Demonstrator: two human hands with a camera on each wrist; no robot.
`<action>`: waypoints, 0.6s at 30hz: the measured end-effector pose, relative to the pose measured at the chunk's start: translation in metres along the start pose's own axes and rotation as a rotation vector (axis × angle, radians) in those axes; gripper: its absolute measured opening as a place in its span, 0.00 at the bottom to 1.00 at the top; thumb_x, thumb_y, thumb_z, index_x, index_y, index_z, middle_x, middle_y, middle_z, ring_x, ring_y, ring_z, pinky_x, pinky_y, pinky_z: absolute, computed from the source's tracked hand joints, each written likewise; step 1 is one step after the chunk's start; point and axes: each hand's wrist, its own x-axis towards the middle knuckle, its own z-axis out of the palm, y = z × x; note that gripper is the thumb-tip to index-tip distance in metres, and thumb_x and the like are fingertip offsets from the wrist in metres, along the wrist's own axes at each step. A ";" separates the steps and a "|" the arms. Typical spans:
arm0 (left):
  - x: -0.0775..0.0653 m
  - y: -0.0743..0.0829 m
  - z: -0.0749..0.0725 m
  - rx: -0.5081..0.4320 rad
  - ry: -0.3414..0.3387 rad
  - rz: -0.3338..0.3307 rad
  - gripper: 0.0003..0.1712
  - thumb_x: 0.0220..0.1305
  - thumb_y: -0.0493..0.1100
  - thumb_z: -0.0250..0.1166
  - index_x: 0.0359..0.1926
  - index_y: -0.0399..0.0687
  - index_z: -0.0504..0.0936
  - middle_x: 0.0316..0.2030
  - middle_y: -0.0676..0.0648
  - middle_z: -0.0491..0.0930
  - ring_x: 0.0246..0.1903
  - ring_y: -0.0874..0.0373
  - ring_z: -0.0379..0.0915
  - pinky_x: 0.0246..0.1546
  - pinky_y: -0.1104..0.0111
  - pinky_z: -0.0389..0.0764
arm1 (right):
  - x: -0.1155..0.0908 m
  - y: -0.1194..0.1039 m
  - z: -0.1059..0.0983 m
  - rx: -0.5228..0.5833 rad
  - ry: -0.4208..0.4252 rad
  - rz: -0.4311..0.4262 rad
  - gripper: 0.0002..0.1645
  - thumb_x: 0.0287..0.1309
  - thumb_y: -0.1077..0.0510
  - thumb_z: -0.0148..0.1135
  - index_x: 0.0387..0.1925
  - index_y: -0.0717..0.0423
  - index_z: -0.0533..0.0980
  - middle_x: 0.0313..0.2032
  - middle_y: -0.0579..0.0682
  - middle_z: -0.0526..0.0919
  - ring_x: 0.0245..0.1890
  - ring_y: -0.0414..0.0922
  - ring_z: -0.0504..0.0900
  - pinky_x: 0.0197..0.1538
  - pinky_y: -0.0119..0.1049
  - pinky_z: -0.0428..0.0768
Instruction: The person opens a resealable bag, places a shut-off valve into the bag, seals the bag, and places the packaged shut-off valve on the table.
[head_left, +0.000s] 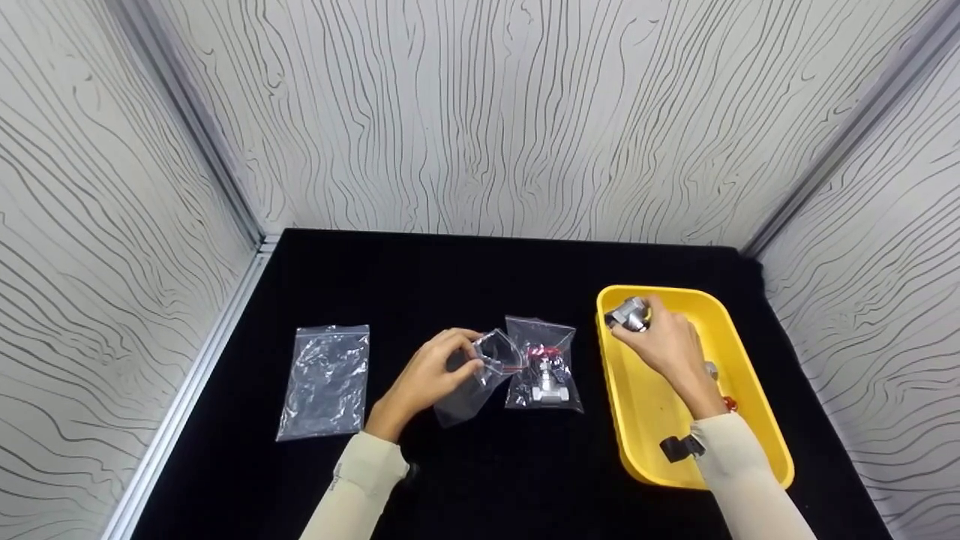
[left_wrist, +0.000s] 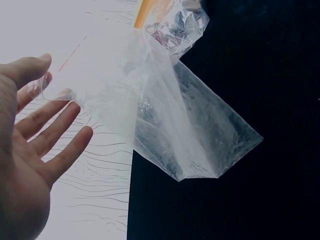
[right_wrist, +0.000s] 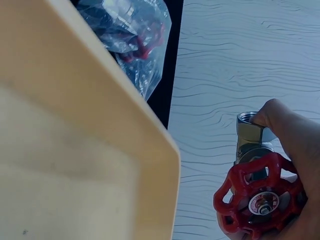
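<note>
Right hand (head_left: 664, 341) clamped on held valve (head_left: 631, 313), near far left corner of tub (head_left: 637, 405). Left hand (head_left: 435, 367) pinches open bag (head_left: 461, 405) by mouth. Open bag lies left of held valve, filled bag (head_left: 562, 345) between; long axis slants toward near left corner of worktop (head_left: 450, 277). Three bags, counting flat bag (head_left: 326, 382) near left edge; one tub; two valves, counting bagged valve (head_left: 551, 390); red part (head_left: 730, 403) and grey part (head_left: 711, 369) in tub half hidden, valve count there unclear.
</note>
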 end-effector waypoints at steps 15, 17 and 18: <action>0.000 -0.002 0.001 -0.023 -0.004 0.006 0.09 0.70 0.43 0.74 0.39 0.47 0.81 0.58 0.46 0.86 0.58 0.52 0.82 0.57 0.55 0.86 | -0.006 -0.022 -0.001 0.009 -0.008 -0.034 0.45 0.58 0.34 0.73 0.64 0.61 0.74 0.35 0.62 0.84 0.30 0.54 0.79 0.31 0.43 0.75; 0.000 -0.002 0.001 -0.020 -0.001 0.008 0.09 0.69 0.43 0.74 0.38 0.47 0.81 0.58 0.46 0.86 0.57 0.52 0.82 0.56 0.55 0.86 | -0.006 -0.025 -0.001 0.006 -0.007 -0.043 0.44 0.58 0.35 0.73 0.64 0.61 0.74 0.34 0.61 0.84 0.30 0.54 0.79 0.31 0.43 0.75; 0.000 -0.002 0.001 -0.016 -0.001 0.008 0.09 0.69 0.43 0.74 0.38 0.47 0.81 0.58 0.47 0.86 0.57 0.52 0.82 0.56 0.56 0.86 | -0.006 -0.027 0.000 0.006 -0.007 -0.048 0.44 0.58 0.35 0.73 0.64 0.60 0.74 0.34 0.61 0.84 0.30 0.54 0.79 0.32 0.44 0.75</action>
